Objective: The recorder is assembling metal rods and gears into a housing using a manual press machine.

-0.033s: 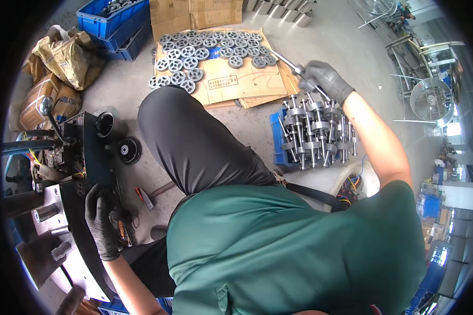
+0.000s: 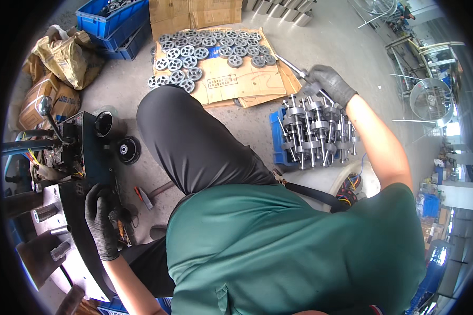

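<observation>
My right hand point(image 2: 331, 84), in a dark glove, is closed around a metal shaft point(image 2: 291, 66) that carries a thick round collar. The shaft is held tilted above a blue crate point(image 2: 279, 139), its thin end pointing toward the cardboard. Piled in that crate are several similar shafts with collars point(image 2: 311, 131). My left hand point(image 2: 101, 223), gloved too, lies against the dark side of a machine point(image 2: 81, 231) with its fingers curled. Whatever those fingers may hold is hidden.
Several grey spoked wheels point(image 2: 188, 51) lie on flat cardboard point(image 2: 220, 89) ahead. Near the machine are a black round part point(image 2: 127, 150) and a red-handled tool point(image 2: 143, 197) on the floor. Blue crates point(image 2: 113, 29) stand far left. A white drum with wires point(image 2: 365, 178) is at right.
My right hand has moved slightly right and nearer with the shaft. The left hand has stayed in place.
</observation>
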Motion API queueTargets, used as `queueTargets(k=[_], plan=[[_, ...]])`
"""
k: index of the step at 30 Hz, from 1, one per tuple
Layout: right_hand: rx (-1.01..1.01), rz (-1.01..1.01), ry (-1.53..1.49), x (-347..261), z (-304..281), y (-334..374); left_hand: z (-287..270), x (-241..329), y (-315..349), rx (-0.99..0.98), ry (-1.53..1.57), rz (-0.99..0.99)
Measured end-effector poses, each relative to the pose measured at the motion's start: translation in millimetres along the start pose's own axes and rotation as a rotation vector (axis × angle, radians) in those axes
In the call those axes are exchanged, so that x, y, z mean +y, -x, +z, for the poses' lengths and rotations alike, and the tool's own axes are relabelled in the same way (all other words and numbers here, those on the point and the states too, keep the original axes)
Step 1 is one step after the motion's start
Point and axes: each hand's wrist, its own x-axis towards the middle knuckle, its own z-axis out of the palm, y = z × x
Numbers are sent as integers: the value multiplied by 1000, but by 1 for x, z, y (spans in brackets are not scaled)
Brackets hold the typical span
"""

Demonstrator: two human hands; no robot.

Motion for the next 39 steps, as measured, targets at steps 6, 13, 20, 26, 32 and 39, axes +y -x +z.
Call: queueTargets(k=[6, 13, 20, 26, 32, 39], plan=[[-39, -245, 943, 77, -53, 60, 5, -3, 1, -87, -27, 13], [120, 752, 101, 144, -85, 112, 2, -4, 4, -134, 36, -3], [-19, 570, 773, 185, -89, 108, 11, 8, 4, -104, -23, 80], [88, 438, 861, 144, -68, 41, -2, 20, 8, -60, -12, 69], [152, -273, 795, 5, 35, -54, -22, 14, 21, 113, -85, 123], [-237, -1093, 259, -264, 226, -34, -47, -36, 20, 363, -355, 336]])
